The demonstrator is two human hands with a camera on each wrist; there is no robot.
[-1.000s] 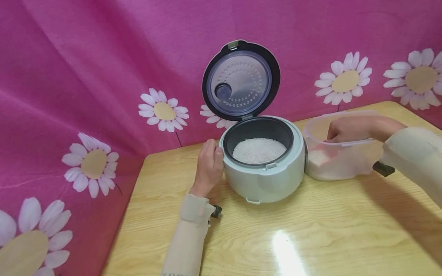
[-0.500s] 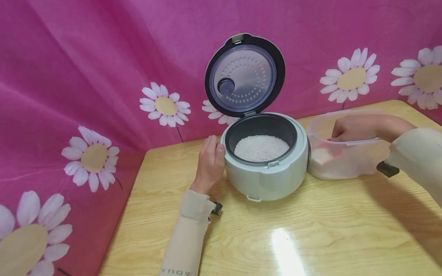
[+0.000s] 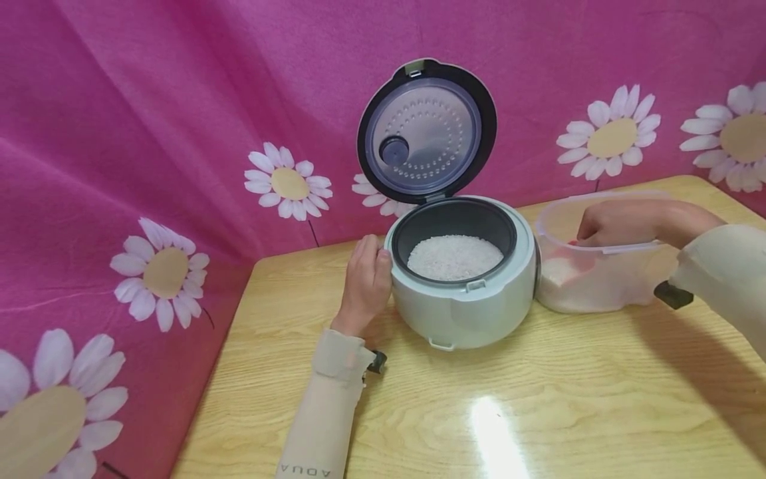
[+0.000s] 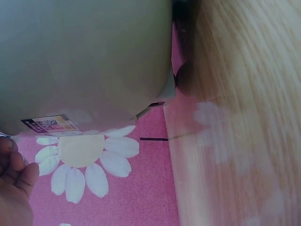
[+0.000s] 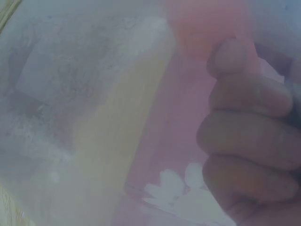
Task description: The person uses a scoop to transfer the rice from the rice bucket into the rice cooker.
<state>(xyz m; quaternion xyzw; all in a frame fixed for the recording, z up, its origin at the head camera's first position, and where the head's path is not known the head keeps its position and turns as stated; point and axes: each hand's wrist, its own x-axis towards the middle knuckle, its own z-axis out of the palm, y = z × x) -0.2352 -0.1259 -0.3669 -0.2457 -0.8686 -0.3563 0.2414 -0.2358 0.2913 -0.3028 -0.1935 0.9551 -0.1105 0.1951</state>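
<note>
A pale mint rice cooker (image 3: 467, 316) stands with its lid (image 3: 427, 136) raised. White rice (image 3: 455, 257) lies in its dark inner pot (image 3: 485, 229). My left hand (image 3: 364, 286) rests against the cooker's left side, its fingers close together near the rim. At the right, my right hand (image 3: 625, 223) reaches inside a clear plastic container (image 3: 634, 283) and grips a red scoop (image 3: 577, 259). The curled fingers and the blurred pink scoop (image 5: 207, 35) show through the container wall in the right wrist view. More rice (image 3: 559, 273) lies in the container's left part.
The container stands right beside the cooker, on a light wooden table (image 3: 443, 412). A magenta cloth (image 3: 287, 80) printed with daisies hangs behind and along the left. The raised lid is close to this cloth.
The head view has shifted slightly, so everything sits a little further right. My left hand stays at the cooker; my right hand remains inside the container with the scoop.
</note>
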